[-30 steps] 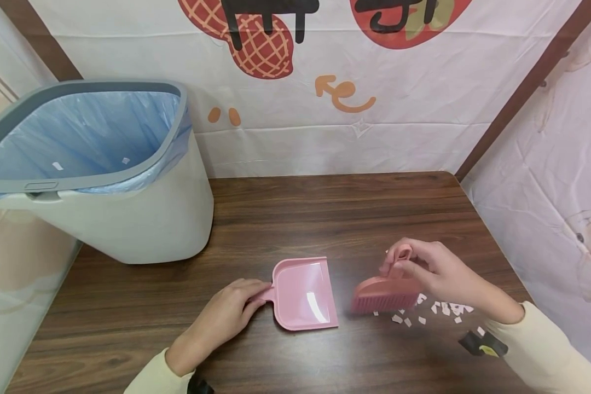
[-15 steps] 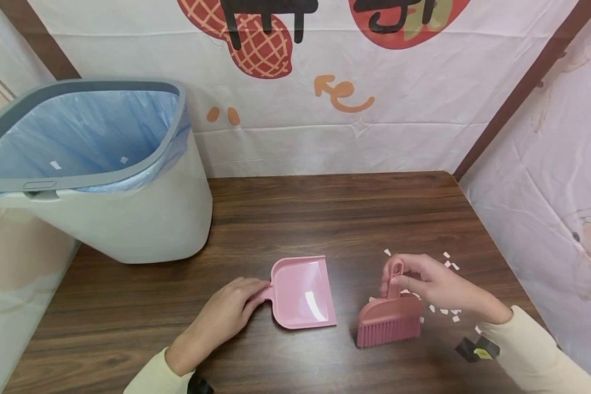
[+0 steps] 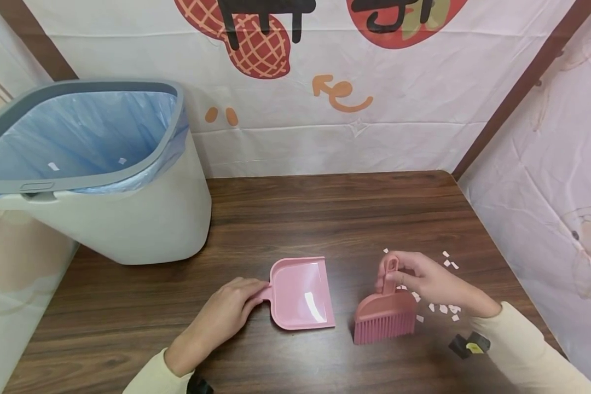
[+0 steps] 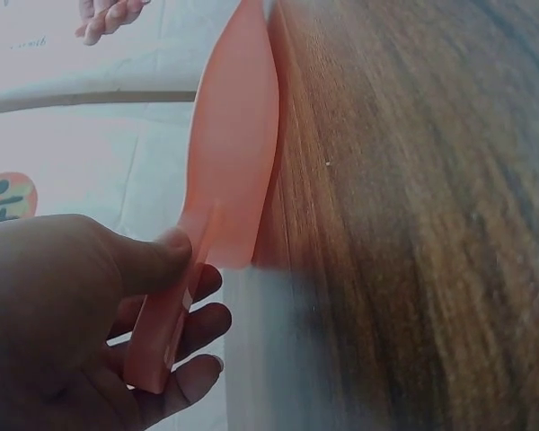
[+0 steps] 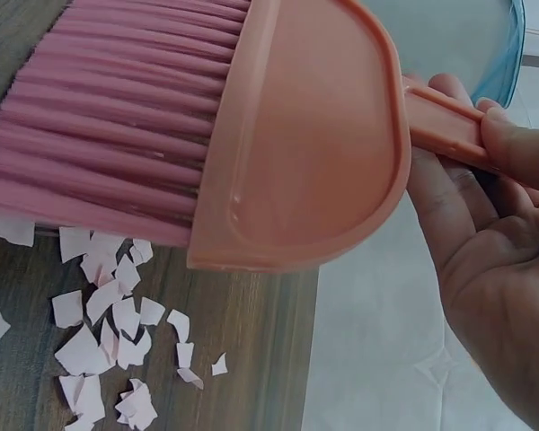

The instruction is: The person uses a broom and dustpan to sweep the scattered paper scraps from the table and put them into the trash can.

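Note:
A pink dustpan [image 3: 295, 295] lies on the table, its wide edge facing right. My left hand [image 3: 229, 309] grips its handle, thumb on one side and fingers curled under, as the left wrist view shows. To the right of the pan, my right hand [image 3: 421, 279] holds a small pink brush [image 3: 385, 314] by its handle, bristles pointing down. Several white paper scraps [image 3: 443, 309] are scattered beside and behind the brush. In the right wrist view, many scraps [image 5: 108, 310] lie near the bristles [image 5: 117, 117]; some are hidden behind the brush and hand.
A pale bin [image 3: 152, 219] with a grey rim and blue liner [image 3: 93, 131] stands at the back left of the wooden table [image 3: 325, 213]. Two white scraps show inside the liner. A printed cloth [image 3: 285, 148] hangs behind the table, with more cloth at the right.
The brush came nearer the front edge and turned more upright, uncovering scraps behind the hand; lately it has shifted slightly left. The left hand and dustpan stay about where they were.

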A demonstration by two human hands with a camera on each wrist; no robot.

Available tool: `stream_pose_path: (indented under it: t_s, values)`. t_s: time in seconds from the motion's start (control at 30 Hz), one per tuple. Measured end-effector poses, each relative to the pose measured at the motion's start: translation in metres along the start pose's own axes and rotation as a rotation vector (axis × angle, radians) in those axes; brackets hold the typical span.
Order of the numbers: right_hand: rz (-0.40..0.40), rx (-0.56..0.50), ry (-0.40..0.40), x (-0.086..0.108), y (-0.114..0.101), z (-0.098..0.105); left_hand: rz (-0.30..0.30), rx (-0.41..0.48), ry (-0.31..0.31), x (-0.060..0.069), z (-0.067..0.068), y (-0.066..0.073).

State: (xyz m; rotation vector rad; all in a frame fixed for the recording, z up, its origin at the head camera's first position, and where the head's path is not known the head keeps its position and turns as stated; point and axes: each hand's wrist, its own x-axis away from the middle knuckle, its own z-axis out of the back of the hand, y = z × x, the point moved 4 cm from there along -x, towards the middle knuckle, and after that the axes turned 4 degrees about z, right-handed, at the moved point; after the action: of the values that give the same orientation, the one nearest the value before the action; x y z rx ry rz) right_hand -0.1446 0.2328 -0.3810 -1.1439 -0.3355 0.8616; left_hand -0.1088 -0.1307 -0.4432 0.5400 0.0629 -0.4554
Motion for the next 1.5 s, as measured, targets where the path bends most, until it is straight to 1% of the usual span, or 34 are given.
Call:
stream_pose_path:
  t_s: [0.23,0.47,0.6,0.7,0.87,0.97,1.1,1.2,1.33,1.5]
  values:
    - [0.018,0.007,0.015,-0.009,0.004,0.004,0.001,-0.016,0.008,-0.001,0.001,0.001]
    - [0.008,0.02,0.033,-0.017,0.007,0.01,0.01,-0.015,-0.005,-0.001,0.001,0.002]
    - [0.015,0.033,0.046,-0.023,0.008,0.014,0.012,-0.015,-0.003,0.0,0.001,0.001]
    - [0.028,0.054,0.054,-0.026,0.009,0.016,0.01,-0.017,0.0,0.0,0.001,0.001]
    - [0.024,0.111,0.086,-0.031,0.008,0.019,0.013,-0.022,0.0,0.0,0.001,0.001]
    - [0.037,0.15,0.097,-0.033,0.007,0.021,0.016,-0.022,-0.001,0.0,0.001,0.002]
    - [0.061,0.175,0.11,-0.035,0.001,0.024,0.015,-0.027,0.002,-0.001,0.002,0.002]
    - [0.08,0.174,0.146,-0.035,-0.005,0.028,0.007,-0.033,0.007,-0.001,0.001,0.002]
    - [0.144,0.203,0.222,-0.034,-0.012,0.035,0.002,-0.034,0.012,-0.001,0.001,0.002]
    - [0.215,0.315,0.3,-0.032,-0.017,0.04,0.003,-0.034,0.012,-0.001,0.001,0.002]
